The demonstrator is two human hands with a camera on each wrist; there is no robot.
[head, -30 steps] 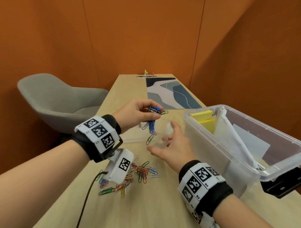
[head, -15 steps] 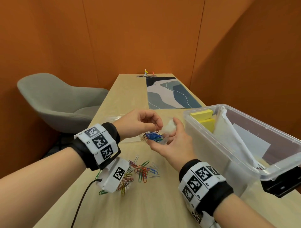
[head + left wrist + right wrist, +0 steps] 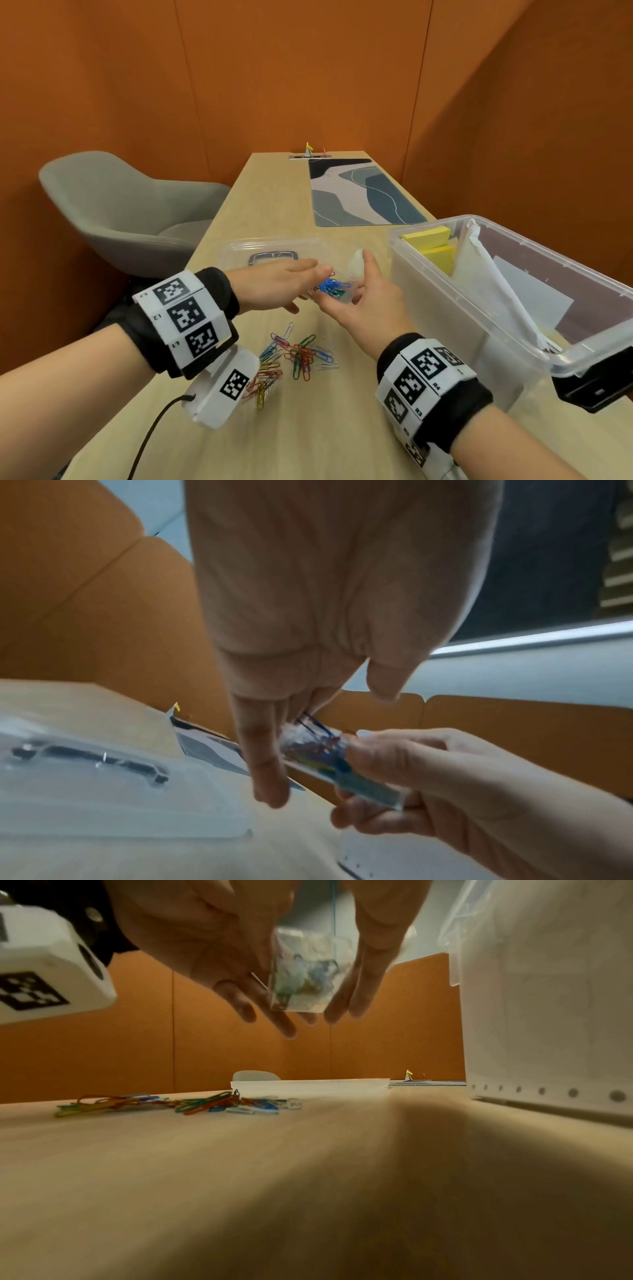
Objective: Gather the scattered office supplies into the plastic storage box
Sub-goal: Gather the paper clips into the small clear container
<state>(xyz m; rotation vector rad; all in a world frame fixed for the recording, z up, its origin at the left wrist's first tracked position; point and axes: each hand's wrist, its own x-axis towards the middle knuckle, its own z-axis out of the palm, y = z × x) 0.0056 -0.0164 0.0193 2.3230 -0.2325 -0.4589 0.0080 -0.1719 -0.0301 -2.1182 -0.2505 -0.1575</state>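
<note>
My right hand grips a small clear plastic case above the table, thumb on one side and fingers on the other. Blue and green paper clips lie in the case. My left hand reaches in from the left with straight fingers, its fingertips touching the clips at the case's mouth. The left wrist view shows the case held between my right hand's fingers. Several loose coloured paper clips lie scattered on the table below. The large clear storage box stands at the right.
The storage box holds yellow sticky-note pads and white papers. Its clear lid lies flat behind my hands. A patterned desk mat lies farther back. A grey chair stands left of the table.
One second ago my left hand pinched a bunch of clips above the case. It let them go into the case and now lies flat over them. The right hand raised the case slightly.
</note>
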